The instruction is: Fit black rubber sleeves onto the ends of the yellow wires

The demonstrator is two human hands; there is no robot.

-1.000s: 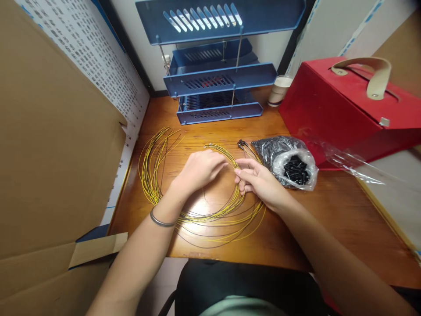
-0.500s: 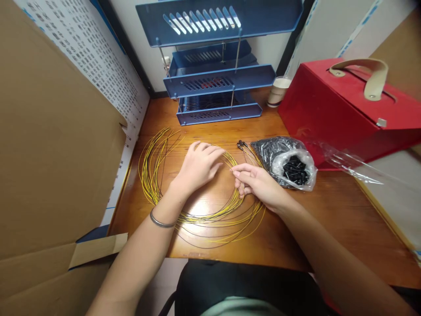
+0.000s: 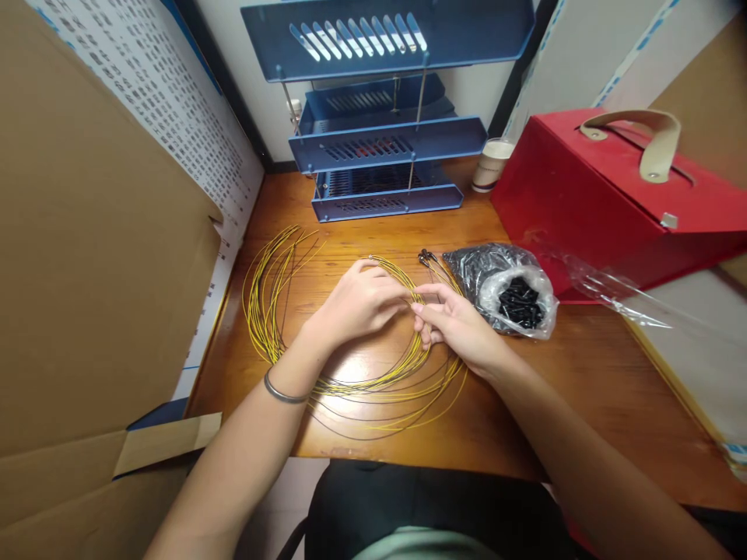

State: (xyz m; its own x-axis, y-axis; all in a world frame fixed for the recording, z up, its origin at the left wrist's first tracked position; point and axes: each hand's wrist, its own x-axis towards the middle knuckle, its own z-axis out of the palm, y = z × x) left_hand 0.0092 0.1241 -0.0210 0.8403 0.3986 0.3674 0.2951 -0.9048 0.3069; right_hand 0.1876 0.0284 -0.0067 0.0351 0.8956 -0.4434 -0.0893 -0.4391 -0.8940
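Note:
Thin yellow and dark wires [image 3: 265,311] lie in a large loose loop on the desk. My right hand [image 3: 452,323] pinches a wire between thumb and index finger over the loop's right side, its other fingers curled. From the left, my left hand [image 3: 373,297] meets it fingertip to fingertip, fingers drawn together on the same wire; the exact grip is too small to make out. Several wire ends with small black tips [image 3: 429,255] lie beyond my right hand. Right of them is an open clear plastic bag [image 3: 487,264] full of small black pieces [image 3: 520,303].
A blue tiered tray rack [image 3: 388,148] stands at the back, with a paper cup [image 3: 492,165] beside it. A red box with a beige handle [image 3: 607,210] occupies the right rear. Cardboard [image 3: 87,257] walls the left side of the wooden desk [image 3: 525,404].
My left hand has moved right and its spread fingers have come together at my right fingertips. The right hand keeps its pinch, nearly still.

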